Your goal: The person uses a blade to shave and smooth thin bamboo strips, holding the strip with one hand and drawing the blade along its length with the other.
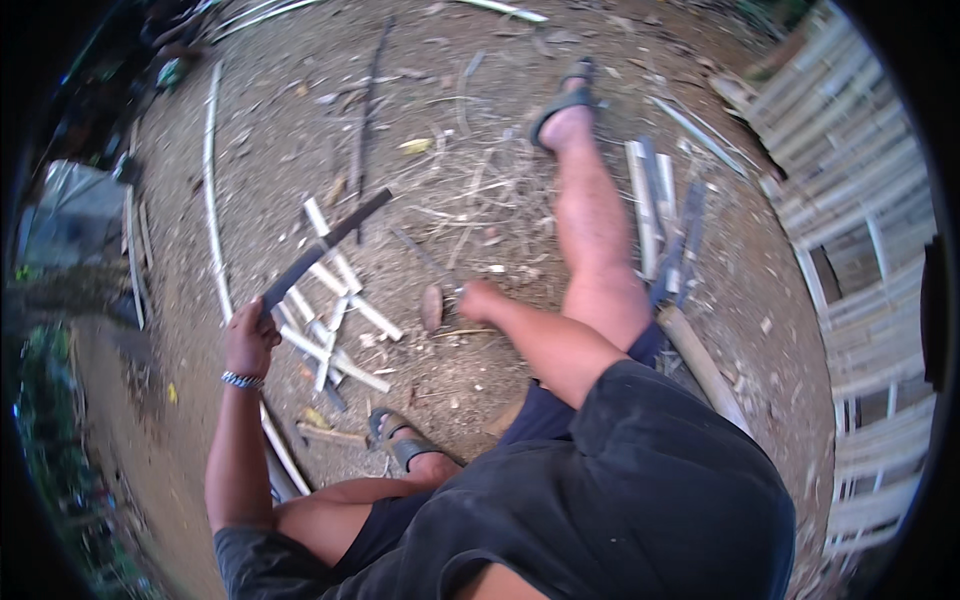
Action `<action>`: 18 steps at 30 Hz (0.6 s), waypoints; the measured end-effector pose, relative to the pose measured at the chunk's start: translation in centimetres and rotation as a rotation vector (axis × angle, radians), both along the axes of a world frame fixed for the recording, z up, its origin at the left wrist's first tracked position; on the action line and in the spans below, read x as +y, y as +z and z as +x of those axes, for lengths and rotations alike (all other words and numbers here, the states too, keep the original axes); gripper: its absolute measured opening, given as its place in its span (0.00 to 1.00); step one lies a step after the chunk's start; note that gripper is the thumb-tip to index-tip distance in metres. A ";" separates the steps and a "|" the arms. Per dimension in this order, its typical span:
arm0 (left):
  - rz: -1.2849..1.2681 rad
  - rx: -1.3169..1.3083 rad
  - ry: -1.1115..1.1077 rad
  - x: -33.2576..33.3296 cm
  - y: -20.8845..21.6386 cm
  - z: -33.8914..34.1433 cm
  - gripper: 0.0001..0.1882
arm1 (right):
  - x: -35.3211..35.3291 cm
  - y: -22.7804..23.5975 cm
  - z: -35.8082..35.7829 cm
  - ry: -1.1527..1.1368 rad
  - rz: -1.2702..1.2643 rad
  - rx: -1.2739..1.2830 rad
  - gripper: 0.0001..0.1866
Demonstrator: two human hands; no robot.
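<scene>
My left hand (250, 338), with a beaded bracelet at its wrist, is closed round the lower end of a dark, flat bamboo strip (330, 240). The strip slants up and to the right. In my right hand (484, 302) is a knife (425, 256), its thin blade angled toward the upper left, apart from the strip. My fingers hide most of the handle. Just left of that hand a round, brown piece of wood (432, 308) shows. Pale split bamboo strips (336, 335) lie crossed on the ground beneath the held strip.
Beside my outstretched right leg (600, 220) lies a bundle of split bamboo (660, 210), with a thicker pole (703, 368) nearer me. A slatted bamboo panel (850, 250) stands at the right. Shavings (490, 190) litter the dirt ahead. A long pale pole (211, 180) lies at the left.
</scene>
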State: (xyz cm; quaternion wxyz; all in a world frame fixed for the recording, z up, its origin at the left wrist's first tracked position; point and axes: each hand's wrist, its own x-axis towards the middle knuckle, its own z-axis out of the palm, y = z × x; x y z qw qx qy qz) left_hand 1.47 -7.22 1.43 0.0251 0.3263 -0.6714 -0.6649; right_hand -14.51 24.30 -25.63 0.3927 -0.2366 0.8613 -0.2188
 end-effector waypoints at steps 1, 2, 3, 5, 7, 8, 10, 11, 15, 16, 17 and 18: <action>0.098 0.047 -0.027 2.0 1.5 -1.0 0.14 | -0.2 0.5 0.3 0.048 -0.007 0.038 0.15; -0.010 0.019 -0.103 4.7 2.4 -2.3 0.14 | -0.3 1.2 0.6 0.100 -0.009 0.101 0.15; -0.111 0.077 -0.134 8.3 2.5 -3.3 0.14 | -0.3 2.0 0.8 0.134 -0.025 0.113 0.16; -0.161 0.076 -0.267 15.0 2.7 -5.6 0.16 | -0.1 3.4 1.2 0.214 0.031 0.046 0.15; -0.160 0.180 -0.321 22.1 2.4 -7.4 0.16 | 0.7 4.7 1.7 0.159 0.048 -0.026 0.15; -0.137 0.221 -0.379 25.0 2.5 -8.6 0.18 | 1.0 5.3 2.2 -0.012 0.037 -0.091 0.15; -0.038 0.281 -0.417 30.7 2.6 -10.8 0.19 | 1.9 6.0 2.9 0.053 -0.012 -0.055 0.20; -0.084 0.364 -0.481 33.3 2.6 -11.6 0.22 | 2.4 6.1 3.3 0.016 -0.081 -0.065 0.19; -0.146 0.220 -0.883 39.5 2.4 -12.0 0.28 | 4.0 5.1 4.4 0.080 0.021 -0.053 0.17; -0.232 0.217 -0.941 39.5 2.5 -10.9 0.29 | 4.1 4.6 4.6 0.106 0.025 -0.047 0.16; -0.338 0.206 -1.005 39.1 2.7 -9.8 0.29 | 4.2 4.1 4.5 0.123 0.031 -0.036 0.15; -0.266 0.179 -1.019 37.6 3.2 -8.8 0.31 | 4.2 3.6 4.2 0.134 0.035 -0.021 0.15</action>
